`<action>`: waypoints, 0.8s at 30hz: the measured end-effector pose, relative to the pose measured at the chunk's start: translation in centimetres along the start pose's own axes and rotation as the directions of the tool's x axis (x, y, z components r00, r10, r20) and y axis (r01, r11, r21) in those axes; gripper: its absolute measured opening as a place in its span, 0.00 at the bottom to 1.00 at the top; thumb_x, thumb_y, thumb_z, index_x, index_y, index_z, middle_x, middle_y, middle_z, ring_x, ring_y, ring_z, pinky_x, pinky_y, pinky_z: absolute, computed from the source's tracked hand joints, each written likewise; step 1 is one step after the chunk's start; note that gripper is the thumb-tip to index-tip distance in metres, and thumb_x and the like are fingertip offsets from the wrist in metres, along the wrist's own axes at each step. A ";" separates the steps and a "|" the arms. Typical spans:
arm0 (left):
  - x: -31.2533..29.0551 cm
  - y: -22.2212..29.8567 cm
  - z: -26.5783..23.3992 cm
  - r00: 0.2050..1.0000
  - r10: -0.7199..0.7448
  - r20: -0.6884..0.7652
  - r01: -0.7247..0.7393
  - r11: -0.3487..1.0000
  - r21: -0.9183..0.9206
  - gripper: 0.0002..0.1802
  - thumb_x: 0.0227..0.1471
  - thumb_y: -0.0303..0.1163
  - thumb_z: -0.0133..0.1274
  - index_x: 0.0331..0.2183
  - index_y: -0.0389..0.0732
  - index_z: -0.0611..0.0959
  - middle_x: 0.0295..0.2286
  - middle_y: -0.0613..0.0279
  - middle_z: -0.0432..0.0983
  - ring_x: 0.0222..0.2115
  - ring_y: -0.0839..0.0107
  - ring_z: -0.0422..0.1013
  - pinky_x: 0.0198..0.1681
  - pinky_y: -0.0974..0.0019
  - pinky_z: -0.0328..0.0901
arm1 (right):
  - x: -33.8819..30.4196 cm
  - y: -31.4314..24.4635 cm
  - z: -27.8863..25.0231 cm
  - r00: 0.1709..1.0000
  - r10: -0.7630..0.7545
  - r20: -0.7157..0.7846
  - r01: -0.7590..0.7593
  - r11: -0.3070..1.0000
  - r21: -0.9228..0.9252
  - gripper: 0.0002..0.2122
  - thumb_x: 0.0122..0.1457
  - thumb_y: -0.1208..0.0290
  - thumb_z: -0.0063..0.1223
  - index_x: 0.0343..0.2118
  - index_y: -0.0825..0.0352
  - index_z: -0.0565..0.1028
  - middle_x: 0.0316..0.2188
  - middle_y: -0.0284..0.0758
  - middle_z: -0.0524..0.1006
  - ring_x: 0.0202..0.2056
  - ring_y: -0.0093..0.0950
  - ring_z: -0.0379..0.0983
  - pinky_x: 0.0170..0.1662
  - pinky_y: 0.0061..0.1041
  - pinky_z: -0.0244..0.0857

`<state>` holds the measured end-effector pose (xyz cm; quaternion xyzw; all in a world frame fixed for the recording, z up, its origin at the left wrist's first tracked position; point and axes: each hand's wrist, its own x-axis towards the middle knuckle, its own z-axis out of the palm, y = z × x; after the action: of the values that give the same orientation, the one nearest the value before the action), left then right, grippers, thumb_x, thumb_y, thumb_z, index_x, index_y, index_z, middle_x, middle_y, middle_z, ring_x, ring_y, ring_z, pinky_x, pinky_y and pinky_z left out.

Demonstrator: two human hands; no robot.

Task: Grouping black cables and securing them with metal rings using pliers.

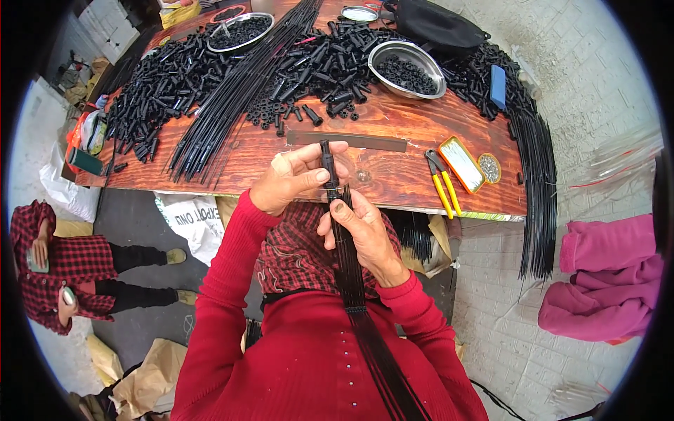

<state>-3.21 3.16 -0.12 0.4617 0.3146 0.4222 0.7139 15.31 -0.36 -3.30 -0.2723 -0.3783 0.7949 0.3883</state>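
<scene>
Near the table's front edge, my left hand (286, 177) is closed round a black plastic tube fitting (326, 151), thumb on its near side and fingertips behind it. Just below, my right hand (365, 235) pinches a bundle of thin black rods (349, 281) under that fitting. The rods run down over my lap and red sweater, with a dark band (356, 309) across them partway. Whether the rod tops sit inside the fitting is hidden by my fingers. Beyond my hands, a flat dark strip (347, 140) lies on the reddish wooden table (232, 172).
Heaps of black tube fittings (158, 88) cover the far table, with long black rods (239, 98) across them. A steel bowl (437, 88) holds small black parts. Yellow-handled pliers (446, 189), an orange-rimmed tray (463, 165) and a blue block (498, 87) lie right. A person (67, 266) stands left.
</scene>
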 end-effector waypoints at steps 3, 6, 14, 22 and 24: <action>0.1 -0.3 -0.1 0.999 0.035 0.012 -0.035 0.999 0.003 0.32 0.54 0.32 0.54 0.58 0.35 0.63 0.40 0.59 0.73 0.41 0.70 0.72 0.43 0.68 0.68 | -0.1 0.0 0.0 1.000 0.000 0.003 0.000 1.000 0.003 0.14 0.64 0.61 0.47 0.41 0.69 0.66 0.24 0.37 0.76 0.19 0.21 0.72 0.24 0.16 0.67; 0.1 -0.6 -0.5 0.998 0.053 0.023 -0.053 0.999 -0.002 0.32 0.54 0.32 0.55 0.58 0.35 0.63 0.39 0.60 0.74 0.40 0.71 0.72 0.43 0.69 0.68 | 0.0 0.3 0.1 1.000 0.007 -0.007 -0.007 1.000 -0.005 0.16 0.63 0.60 0.49 0.44 0.69 0.67 0.24 0.36 0.76 0.18 0.21 0.71 0.22 0.14 0.64; 0.5 -0.8 -1.0 0.998 0.027 0.052 -0.028 1.000 0.010 0.31 0.53 0.33 0.56 0.55 0.34 0.66 0.39 0.59 0.75 0.37 0.73 0.73 0.41 0.70 0.69 | 0.1 0.2 0.0 1.000 0.008 -0.013 -0.008 1.000 -0.005 0.17 0.63 0.59 0.49 0.44 0.69 0.67 0.24 0.36 0.76 0.18 0.20 0.71 0.21 0.14 0.63; 0.2 -0.7 -0.8 1.000 0.004 0.009 -0.004 1.000 -0.006 0.28 0.52 0.32 0.56 0.53 0.34 0.68 0.40 0.56 0.76 0.38 0.71 0.74 0.41 0.68 0.70 | -0.1 -0.3 0.3 1.000 -0.001 -0.011 0.001 1.000 -0.008 0.17 0.62 0.59 0.49 0.44 0.69 0.67 0.23 0.36 0.76 0.18 0.20 0.70 0.21 0.14 0.63; 0.1 -0.5 -0.6 1.000 -0.004 -0.007 0.004 1.000 -0.004 0.28 0.52 0.31 0.57 0.53 0.34 0.68 0.39 0.55 0.76 0.38 0.70 0.75 0.42 0.67 0.70 | -0.1 -0.4 0.2 1.000 -0.012 -0.002 0.012 1.000 0.004 0.17 0.62 0.60 0.49 0.44 0.69 0.68 0.23 0.36 0.76 0.18 0.21 0.70 0.21 0.15 0.63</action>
<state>-3.52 3.39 -0.77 0.4580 0.3170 0.4231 0.7146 15.33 -0.39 -2.85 -0.2702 -0.3776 0.7932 0.3940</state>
